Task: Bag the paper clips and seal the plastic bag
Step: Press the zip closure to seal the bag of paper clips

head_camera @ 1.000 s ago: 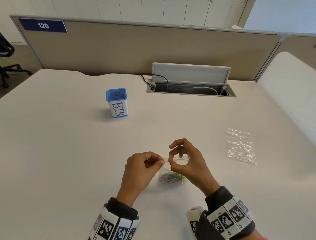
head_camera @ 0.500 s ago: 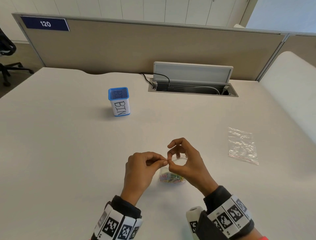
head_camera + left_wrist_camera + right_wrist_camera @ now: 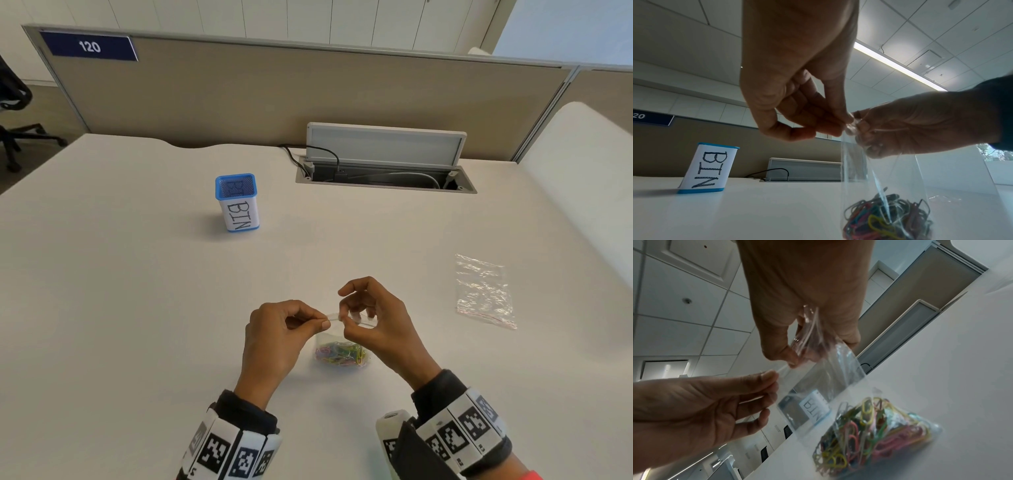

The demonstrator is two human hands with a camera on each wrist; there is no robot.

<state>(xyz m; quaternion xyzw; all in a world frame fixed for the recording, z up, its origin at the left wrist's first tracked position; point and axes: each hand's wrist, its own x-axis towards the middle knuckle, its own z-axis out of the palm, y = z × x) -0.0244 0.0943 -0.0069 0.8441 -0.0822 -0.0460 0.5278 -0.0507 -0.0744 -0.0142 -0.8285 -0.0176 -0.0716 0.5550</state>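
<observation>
A small clear plastic bag (image 3: pixel 327 337) hangs upright over the white desk (image 3: pixel 137 308), its bottom resting on the desk. Several coloured paper clips (image 3: pixel 342 354) lie heaped in its bottom, also plain in the left wrist view (image 3: pixel 885 222) and the right wrist view (image 3: pixel 869 426). My left hand (image 3: pixel 323 320) pinches the left end of the bag's top strip between thumb and forefinger. My right hand (image 3: pixel 344 318) pinches the strip just to the right of that, its other fingers curled above the bag's mouth. The two pinches sit close together.
A blue-rimmed pot labelled BIN (image 3: pixel 238 204) stands far left of the hands. A second clear bag (image 3: pixel 484 291) lies flat at the right. An open cable hatch (image 3: pixel 383 171) with cords sits at the desk's back, below a partition (image 3: pixel 308 89).
Both hands stay on the bag's top strip. The right hand's pinch has slid slightly along the strip; the bag and clips have hardly moved.
</observation>
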